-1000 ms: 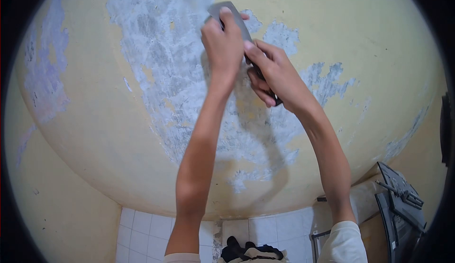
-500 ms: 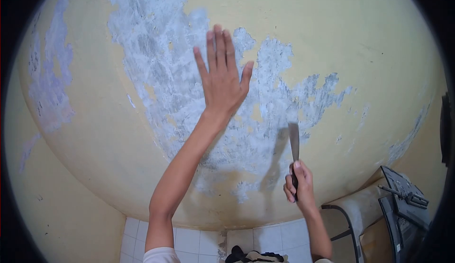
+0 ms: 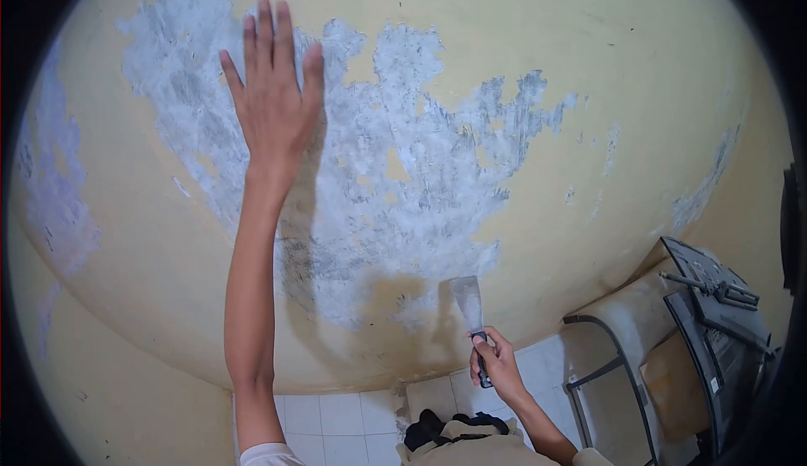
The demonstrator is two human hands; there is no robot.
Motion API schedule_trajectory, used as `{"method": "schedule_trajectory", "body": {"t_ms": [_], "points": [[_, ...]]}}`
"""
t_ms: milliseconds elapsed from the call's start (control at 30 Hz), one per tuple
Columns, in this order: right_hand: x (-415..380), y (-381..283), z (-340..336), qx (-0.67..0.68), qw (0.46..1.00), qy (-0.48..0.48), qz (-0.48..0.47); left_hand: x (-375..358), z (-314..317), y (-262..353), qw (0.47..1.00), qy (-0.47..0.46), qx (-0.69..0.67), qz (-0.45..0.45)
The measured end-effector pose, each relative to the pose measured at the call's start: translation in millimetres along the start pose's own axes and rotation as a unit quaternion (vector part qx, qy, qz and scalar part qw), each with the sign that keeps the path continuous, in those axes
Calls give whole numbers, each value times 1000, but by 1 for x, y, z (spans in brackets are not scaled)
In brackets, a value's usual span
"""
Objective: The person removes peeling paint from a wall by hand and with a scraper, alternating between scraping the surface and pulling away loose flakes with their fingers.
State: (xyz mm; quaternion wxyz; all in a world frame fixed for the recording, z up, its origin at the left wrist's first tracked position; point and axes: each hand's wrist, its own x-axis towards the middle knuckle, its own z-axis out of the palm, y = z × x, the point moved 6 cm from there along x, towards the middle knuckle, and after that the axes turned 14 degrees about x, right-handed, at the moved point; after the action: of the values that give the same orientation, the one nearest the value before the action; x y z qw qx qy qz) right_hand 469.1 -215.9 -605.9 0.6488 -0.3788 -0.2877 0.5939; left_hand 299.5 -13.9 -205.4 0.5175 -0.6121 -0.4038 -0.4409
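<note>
Over the left part of the grey patch [image 3: 403, 155], the left hand [image 3: 277, 117] holds nothing, its fingers apart; I cannot tell if it touches. Below the patch's lower right edge is the scraper [image 3: 468, 302], its handle clamped in the right hand [image 3: 500, 367]. For good feeling of the surface, the palm should probably lie flat and light.

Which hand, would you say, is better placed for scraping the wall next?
Probably the right hand: it grips the scraper, which points up toward the peeled patch. The left hand is spread open in front of that patch, with no tool visible in it.
</note>
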Motion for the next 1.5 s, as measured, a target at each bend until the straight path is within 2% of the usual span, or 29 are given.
{"method": "schedule_trajectory", "body": {"t_ms": [33, 100, 167, 233, 267, 333, 367, 433, 467, 500, 567, 600, 667, 700, 733, 767, 833, 900, 967, 1033, 1067, 1100, 1133, 1167, 1233, 1300, 1367, 1433, 1500], "points": [[-1, 1, -6, -10, 1000, 11, -4, -2, 1, 9, 1000, 1, -3, 0], [-1, -2, -9, 8, 1000, 21, -12, -19, 3, 43, 990, 37, -136, 20], [-6, -5, -14, 26, 999, 29, -16, -65, -3, 90, 955, -105, -198, 193], [-6, -15, -12, 24, 999, 22, -34, -63, -13, 77, 973, -26, -101, 204], [-4, -17, -14, 26, 999, 19, -37, -47, -11, 51, 993, -1, -87, 81], [-4, -18, -22, 9, 998, 49, -32, -9, -10, 1, 986, 45, -88, -136], [-2, -18, -24, 10, 998, 50, -34, -4, -2, 6, 986, 45, -90, -134], [-1, -16, -29, 17, 998, 59, -28, -6, 8, 31, 988, 27, -114, -96], [-1, -16, -31, 14, 998, 60, -27, -24, 2, 62, 982, -2, -188, -34], [1, -15, -31, 14, 998, 63, -21, -40, -7, 91, 941, -106, -317, 58], [4, -13, -30, 15, 998, 66, -13, -52, -32, 126, 899, -164, -385, 126], [4, -16, -27, 13, 997, 69, -30, -48, -38, 129, 899, -167, -385, 124], [3, -28, -18, 7, 996, 76, -42, -42, -33, 127, 868, -229, -440, -11], [2, -43, -6, 32, 994, 66, -79, -54, -33, 135, 866, -231, -443, -16], [-2, -55, 4, 58, 990, 58, -113, -84, -30, 139, 799, -237, -541, -116], [-3, -61, 9, 51, 991, 62, -107, -118, -30, 145, 713, -235, -625, -215], [-3, -88, 28, 1, 976, 11, -218, -192, -46, 152, 644, -248, -631, -355], [4, -95, 40, -19, 978, -10, -205, -248, -60, 160, 493, -285, -695, -438], [15, -79, 59, -186, 971, -105, -108, -297, -71, 146, 552, -405, -617, -389], [25, -73, 68, -191, 968, -120, -112, -303, -87, 127, 620, -353, -564, -416], [29, -91, 79, -324, 905, -126, -247, -309, -86, 120, 614, -352, -570, -417], [34, -110, 93, -446, 805, -129, -370, -318, -82, 106, 576, -307, -600, -462], [46, -182, 117, -394, 788, -22, -473, -329, -75, 93, 527, -268, -629, -505], [51, -222, 132, -432, 712, 13, -554, -333, -74, 86, 520, -270, -636, -503], [67, -286, 157, -420, 619, 79, -659, -339, -69, 80, 459, -293, -688, -479], [90, -329, 179, -399, 596, 82, -692, -356, -66, 78, 459, -307, -690, -467], [112, -339, 183, -419, 593, 90, -682, -373, -61, 81, 449, -351, -675, -468], [123, -341, 183, -438, 589, 97, -673, -377, -55, 80, 453, -371, -691, -425], [127, -348, 172, -362, 662, 87, -651, -380, -47, 84, 457, -398, -702, -375]]}}
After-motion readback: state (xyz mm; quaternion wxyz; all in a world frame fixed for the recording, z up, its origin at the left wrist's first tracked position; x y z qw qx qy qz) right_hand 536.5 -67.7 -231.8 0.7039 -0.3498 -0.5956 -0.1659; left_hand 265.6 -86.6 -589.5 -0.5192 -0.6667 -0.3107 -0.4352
